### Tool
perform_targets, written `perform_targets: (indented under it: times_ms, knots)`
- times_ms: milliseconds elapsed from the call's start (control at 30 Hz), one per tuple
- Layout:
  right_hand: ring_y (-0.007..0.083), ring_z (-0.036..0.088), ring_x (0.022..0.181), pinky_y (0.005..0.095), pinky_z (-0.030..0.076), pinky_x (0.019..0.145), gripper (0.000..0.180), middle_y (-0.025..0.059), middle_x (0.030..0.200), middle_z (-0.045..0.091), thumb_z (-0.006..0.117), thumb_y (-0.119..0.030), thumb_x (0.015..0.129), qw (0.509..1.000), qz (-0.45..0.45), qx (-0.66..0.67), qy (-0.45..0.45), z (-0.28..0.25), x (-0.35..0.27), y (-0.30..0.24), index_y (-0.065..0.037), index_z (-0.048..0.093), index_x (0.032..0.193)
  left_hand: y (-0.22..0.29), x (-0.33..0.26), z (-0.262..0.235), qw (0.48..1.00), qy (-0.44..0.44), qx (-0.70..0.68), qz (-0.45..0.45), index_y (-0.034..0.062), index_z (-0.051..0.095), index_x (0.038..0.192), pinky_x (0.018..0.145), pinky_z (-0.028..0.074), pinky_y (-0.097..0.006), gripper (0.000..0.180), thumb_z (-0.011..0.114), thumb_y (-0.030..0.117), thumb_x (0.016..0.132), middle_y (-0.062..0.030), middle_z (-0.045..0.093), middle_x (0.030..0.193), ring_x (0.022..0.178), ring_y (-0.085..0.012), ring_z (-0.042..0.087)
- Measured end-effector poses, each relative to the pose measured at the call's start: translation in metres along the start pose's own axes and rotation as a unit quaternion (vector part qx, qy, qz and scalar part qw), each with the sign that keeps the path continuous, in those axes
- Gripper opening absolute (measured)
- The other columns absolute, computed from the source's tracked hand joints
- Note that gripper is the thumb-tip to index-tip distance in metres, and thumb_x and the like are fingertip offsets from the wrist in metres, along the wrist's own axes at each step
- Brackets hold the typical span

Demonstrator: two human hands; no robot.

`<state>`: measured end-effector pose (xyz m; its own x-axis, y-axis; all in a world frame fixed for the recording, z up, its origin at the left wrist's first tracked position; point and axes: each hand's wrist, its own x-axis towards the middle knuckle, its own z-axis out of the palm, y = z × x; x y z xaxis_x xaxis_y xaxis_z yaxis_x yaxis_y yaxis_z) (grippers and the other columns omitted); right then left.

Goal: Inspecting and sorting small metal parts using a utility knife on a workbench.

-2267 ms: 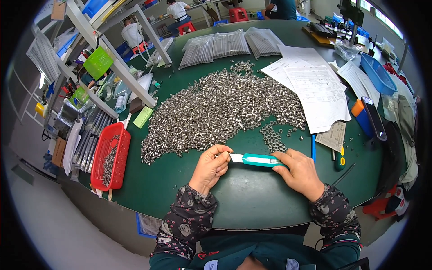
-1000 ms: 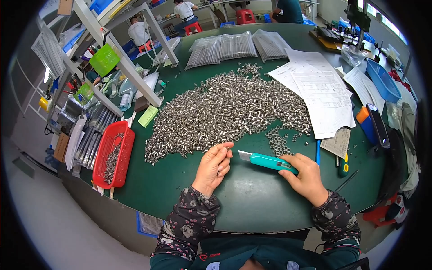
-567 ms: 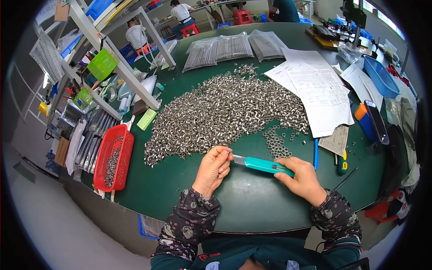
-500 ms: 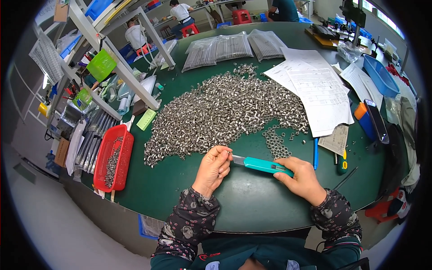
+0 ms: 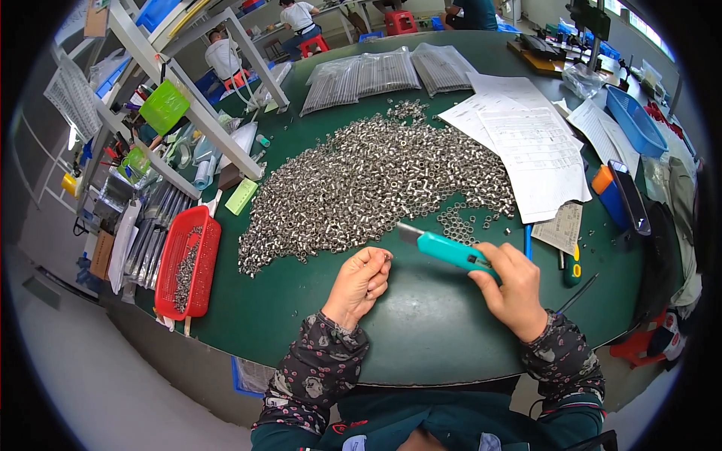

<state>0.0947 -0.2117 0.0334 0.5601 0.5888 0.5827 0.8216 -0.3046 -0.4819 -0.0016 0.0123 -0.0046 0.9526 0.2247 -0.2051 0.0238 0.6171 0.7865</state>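
My right hand point(image 5: 513, 286) grips a teal utility knife point(image 5: 451, 251), its blade out and pointing up to the left, over the green table. To the left, my left hand point(image 5: 359, 282) is closed in a pinch; a tiny metal piece, seemingly one of the small rings, shows at its fingertips. The blade stands apart from those fingers. Beyond both hands spreads a large heap of small shiny metal rings point(image 5: 361, 180). A flat patch of rings point(image 5: 456, 225) lies at its right front, partly behind the knife.
A red basket point(image 5: 197, 297) with some metal pieces stands at the left edge. Bagged metal tubes point(image 5: 387, 74) lie at the back. Papers point(image 5: 526, 150), a blue pen point(image 5: 528, 239), a phone point(image 5: 629, 197) and a screwdriver point(image 5: 573, 269) are on the right. A white shelf frame point(image 5: 218, 135) rises at left.
The knife has moved away from my left fingertips and tilted upward, its blade now higher. My left hand stays nearly in place, still pinched.
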Motion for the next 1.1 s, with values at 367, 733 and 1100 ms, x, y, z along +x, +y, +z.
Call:
perform_targets:
  times_ms: [367,733,1100]
  knots:
    - [0.0275,0.052,0.059,0.0352,0.041,0.051,0.026,0.0093,0.066,0.051,0.064,-0.020,0.071,0.993,0.048,0.052,-0.091,0.0024,-0.0039,0.0070,-0.007,0.059,0.092,0.0027,0.0004,0.0059,1.000,0.013,0.005,0.020,0.0027,0.053,0.089,0.034,0.024,-0.014,0.012,0.048,0.014,0.088,-0.0015,0.049,0.072,0.044,-0.0011,0.032]
    - [0.0276,0.052,0.058,0.0337,0.040,0.050,0.027,0.0102,0.067,0.050,0.064,-0.016,0.071,0.996,0.062,0.060,-0.023,0.0005,-0.0006,0.0077,-0.006,0.057,0.094,0.0020,0.0001,0.0015,1.000,0.015,0.011,0.017,0.0049,0.051,0.091,0.035,0.024,-0.015,0.012,0.046,0.016,0.089,-0.0032,0.051,0.075,0.045,-0.0020,0.032]
    - [0.0285,0.052,0.059,0.0354,0.041,0.051,0.027,0.0103,0.068,0.051,0.063,-0.019,0.071,0.994,0.057,0.059,-0.067,0.0041,-0.0031,0.0065,-0.006,0.058,0.095,0.0050,-0.0005,0.0034,0.999,0.011,-0.018,0.037,0.0028,0.051,0.101,0.036,0.025,-0.014,0.015,0.045,0.008,0.087,-0.0040,0.053,0.080,0.047,-0.0017,0.035]
